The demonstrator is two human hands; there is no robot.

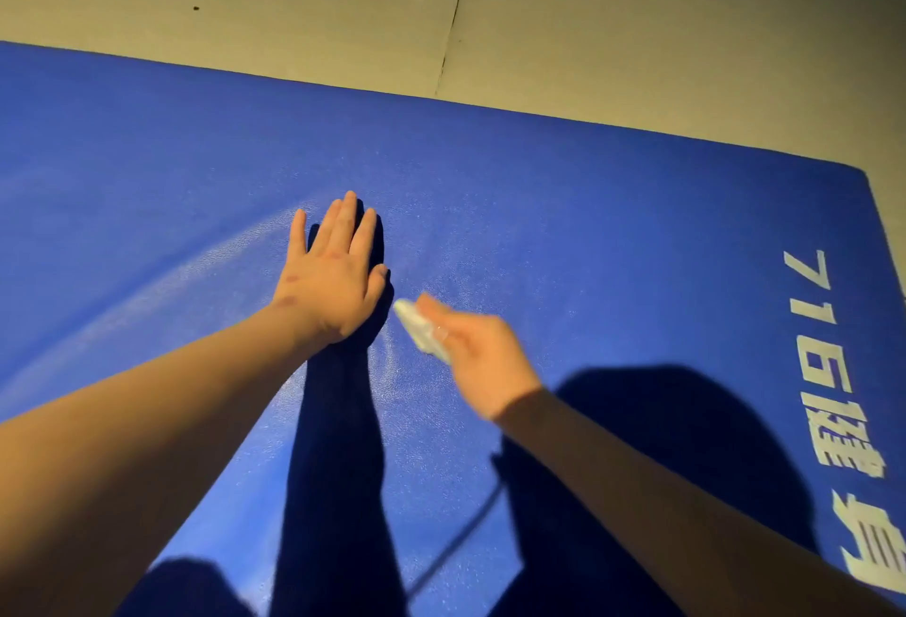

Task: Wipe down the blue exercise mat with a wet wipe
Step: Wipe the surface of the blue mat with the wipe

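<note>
Seemingly on mat [613, 224], right hand [483, 364] pinching wipe [417, 328]

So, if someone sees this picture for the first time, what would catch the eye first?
The blue mat fills nearly the whole view, with large white lettering along its right edge. In the middle the left hand lies flat on it, and just beside it the right hand grips a white wet wipe. Pale curved streaks run left from the left hand.
</note>
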